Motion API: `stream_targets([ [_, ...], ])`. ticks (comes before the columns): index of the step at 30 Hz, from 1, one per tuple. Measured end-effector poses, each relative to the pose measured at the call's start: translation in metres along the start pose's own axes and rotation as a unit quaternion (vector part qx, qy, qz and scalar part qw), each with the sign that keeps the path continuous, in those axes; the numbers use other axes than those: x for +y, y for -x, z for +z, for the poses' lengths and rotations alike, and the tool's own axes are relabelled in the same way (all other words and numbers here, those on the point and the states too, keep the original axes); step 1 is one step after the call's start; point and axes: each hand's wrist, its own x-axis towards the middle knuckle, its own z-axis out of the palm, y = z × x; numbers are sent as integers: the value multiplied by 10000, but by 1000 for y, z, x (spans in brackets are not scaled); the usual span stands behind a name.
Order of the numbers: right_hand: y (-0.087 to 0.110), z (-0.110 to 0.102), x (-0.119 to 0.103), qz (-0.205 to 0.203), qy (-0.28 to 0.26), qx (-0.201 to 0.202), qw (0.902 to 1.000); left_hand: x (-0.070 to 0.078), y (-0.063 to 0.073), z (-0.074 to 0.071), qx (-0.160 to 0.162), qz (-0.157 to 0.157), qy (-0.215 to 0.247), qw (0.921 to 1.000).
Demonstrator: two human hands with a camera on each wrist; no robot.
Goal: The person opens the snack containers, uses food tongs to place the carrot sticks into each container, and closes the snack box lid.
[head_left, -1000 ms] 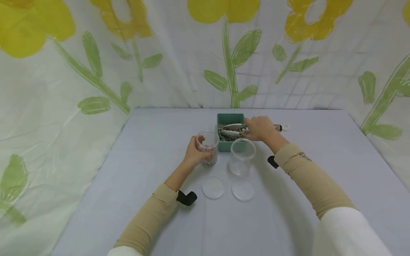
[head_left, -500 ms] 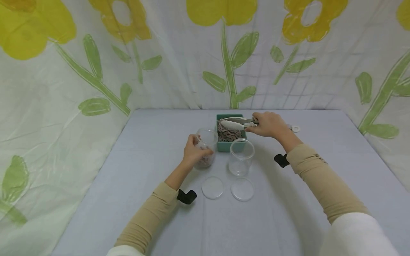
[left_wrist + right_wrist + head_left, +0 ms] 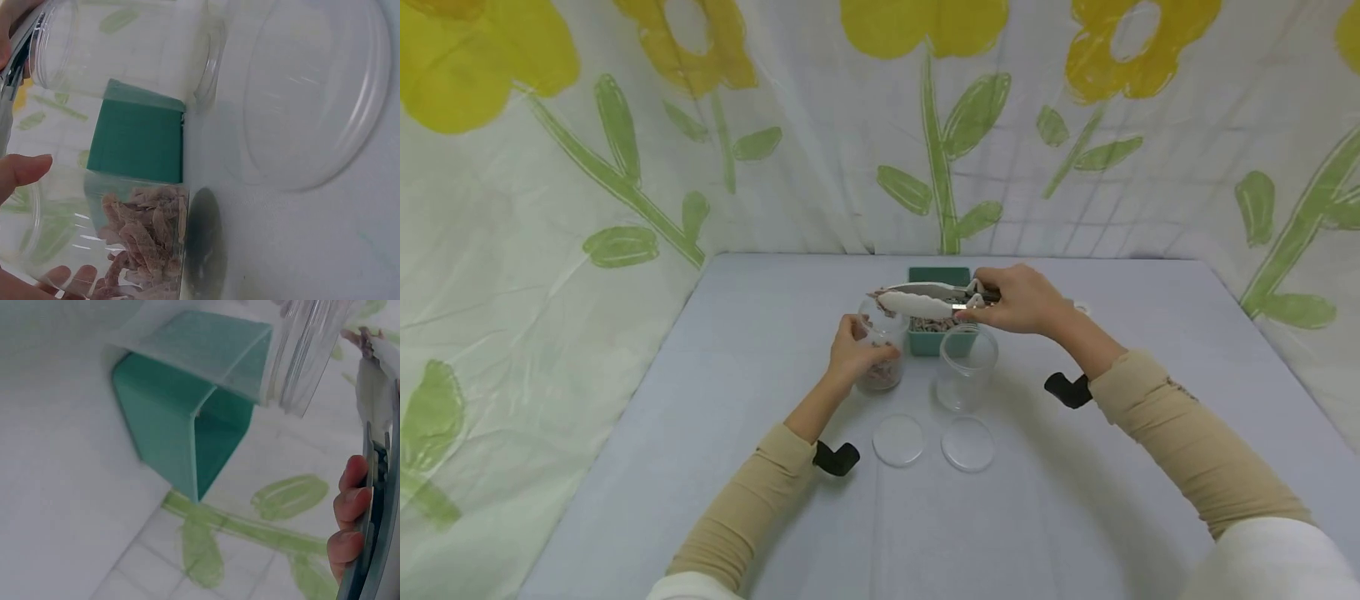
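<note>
My left hand (image 3: 850, 357) grips a clear plastic jar (image 3: 882, 379), thumb on one side and fingers on the other. Brownish strips (image 3: 144, 240) fill its lower part in the left wrist view. With my right hand (image 3: 1024, 300) I hold metal tongs with white scalloped tips (image 3: 917, 305). The tongs lie nearly level, and their tips pinch a few brown strips (image 3: 362, 342) at the mouth of that jar. Behind the jars, a green rectangular container (image 3: 928, 344) holds more of the strips, partly hidden by the tongs.
A second clear jar (image 3: 962, 387) stands open in front of the green container, to the right of the held jar. Two clear round lids (image 3: 898, 440) lie side by side nearer to me on the pale table (image 3: 760, 358). A flower-printed curtain (image 3: 820, 150) hangs behind the table.
My right hand has lifted the tongs out of the green container and carried them left to the held jar's mouth, with strips between the tips. My left hand has stayed on the jar.
</note>
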Motion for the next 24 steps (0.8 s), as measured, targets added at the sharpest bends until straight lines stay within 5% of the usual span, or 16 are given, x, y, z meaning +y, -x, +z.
stream_targets([
  [6,-2,2,-9,-699,841,8,9940,-4,1,-1,-106,392,10,9992],
  [10,-4,-3,-10,-689,919,-55,9934,-8,1,-3,-196,450,88,9988],
  [17,-5,-11,-6,83,720,-83,9973,-15,-2,-5,-403,423,573,9967],
  [24,-8,-17,1,1036,863,-259,9905,-19,-2,-9,-905,559,395,9935],
])
